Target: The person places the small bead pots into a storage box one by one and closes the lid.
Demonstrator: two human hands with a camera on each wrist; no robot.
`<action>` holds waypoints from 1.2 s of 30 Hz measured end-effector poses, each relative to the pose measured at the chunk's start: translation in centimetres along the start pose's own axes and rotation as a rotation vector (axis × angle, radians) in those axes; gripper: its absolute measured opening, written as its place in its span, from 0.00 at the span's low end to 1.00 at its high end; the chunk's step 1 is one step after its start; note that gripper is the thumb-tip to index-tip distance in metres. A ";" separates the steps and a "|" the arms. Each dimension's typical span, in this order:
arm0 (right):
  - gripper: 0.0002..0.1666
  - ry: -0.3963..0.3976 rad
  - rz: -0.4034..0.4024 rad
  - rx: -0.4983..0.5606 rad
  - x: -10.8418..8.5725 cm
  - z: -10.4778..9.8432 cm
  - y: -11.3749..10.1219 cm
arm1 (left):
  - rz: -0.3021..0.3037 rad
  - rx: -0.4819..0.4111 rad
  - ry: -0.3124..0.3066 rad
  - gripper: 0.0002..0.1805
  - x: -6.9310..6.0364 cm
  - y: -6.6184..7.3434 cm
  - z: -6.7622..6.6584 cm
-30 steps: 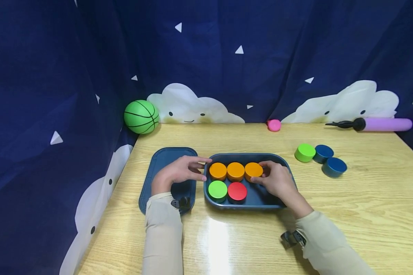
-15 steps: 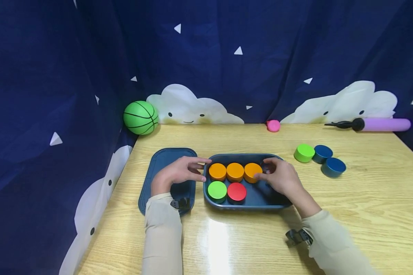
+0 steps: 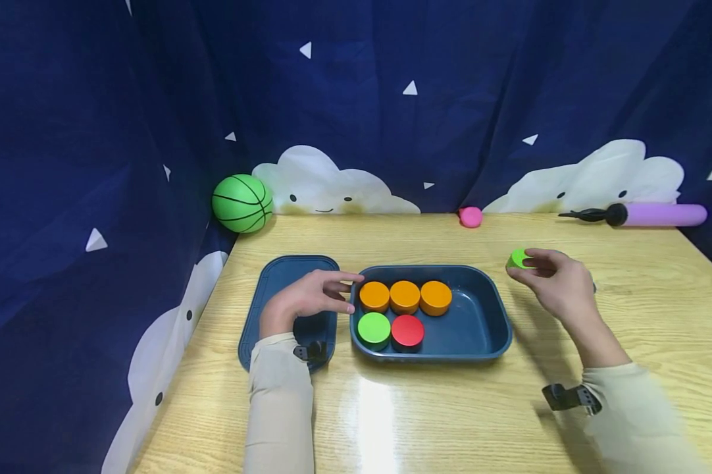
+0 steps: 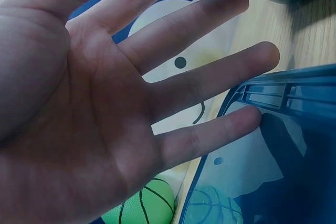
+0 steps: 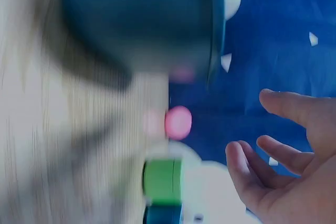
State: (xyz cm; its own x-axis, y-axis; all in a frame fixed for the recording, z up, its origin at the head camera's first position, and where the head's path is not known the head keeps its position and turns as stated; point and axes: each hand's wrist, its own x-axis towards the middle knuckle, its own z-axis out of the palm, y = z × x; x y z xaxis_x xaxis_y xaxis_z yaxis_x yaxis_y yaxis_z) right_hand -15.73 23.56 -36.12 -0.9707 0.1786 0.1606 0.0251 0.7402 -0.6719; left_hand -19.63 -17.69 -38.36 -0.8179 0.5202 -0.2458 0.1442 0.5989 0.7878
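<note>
A dark blue box (image 3: 468,329) holds three orange round tins (image 3: 405,296) in its back row. In front of them sit a green tin (image 3: 374,328) and a red tin (image 3: 407,330). My left hand (image 3: 305,299) has its fingers stretched out beside the box's left rim, over the blue lid (image 3: 291,266). My right hand (image 3: 560,283) is at another green tin (image 3: 516,259) on the table, right of the box. Fingers and thumb stand apart in the right wrist view, with that tin beyond them. A blue tin (image 5: 164,214) adjoins it; the hand mostly hides the blue ones in the head view.
A green ball (image 3: 242,203) is at the table's back left corner. Along the back edge lie a small pink object (image 3: 470,217) and a purple pump-like tube (image 3: 664,214) with a black nozzle. A dark blue curtain (image 3: 356,99) hangs behind the wooden table.
My right hand has let go of the rightmost orange tin in the box and moved right to the green tin on the table. The left hand has stayed still.
</note>
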 end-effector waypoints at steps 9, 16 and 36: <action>0.43 0.040 0.227 -0.096 0.6 -3.3 4.5 | -0.003 0.008 0.004 0.33 -0.1 -0.1 -0.1; 0.51 -0.043 0.285 -0.168 0.4 -4.9 7.3 | 0.008 0.009 0.004 0.33 -0.1 -0.1 0.0; 0.55 -0.166 0.378 -0.194 1.4 -4.1 9.7 | 0.000 -0.007 0.001 0.33 0.1 -0.1 0.1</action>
State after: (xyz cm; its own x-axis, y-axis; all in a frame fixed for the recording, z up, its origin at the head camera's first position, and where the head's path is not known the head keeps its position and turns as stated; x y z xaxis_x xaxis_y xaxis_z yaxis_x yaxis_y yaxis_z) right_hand -15.90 33.62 -39.47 -0.9098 0.3646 -0.1984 0.4135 0.7539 -0.5105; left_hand -19.70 -17.68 -38.52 -0.8185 0.5198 -0.2448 0.1409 0.5946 0.7916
